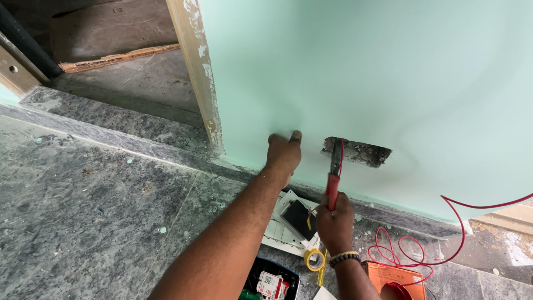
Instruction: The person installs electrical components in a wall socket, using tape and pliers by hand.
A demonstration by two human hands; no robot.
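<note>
My left hand (283,151) rests as a loose fist against the pale green wall (388,72), thumb pointing up, just left of a rough rectangular hole (363,152) cut low in the wall. My right hand (335,219) grips the red handle of a pair of pliers (335,169) whose dark jaws reach up into the left end of the hole. A thin red wire (341,153) runs along the pliers into the hole. A white switch plate (288,219) with a dark panel lies on the floor under my hands.
A loose red wire (444,239) loops over the floor to an orange box (397,278) at the bottom right. A dark tray (272,280) holding small packets sits at the bottom centre, with a yellow tape roll (314,259) beside it. A door frame (197,72) stands left on the grey stone floor (94,205).
</note>
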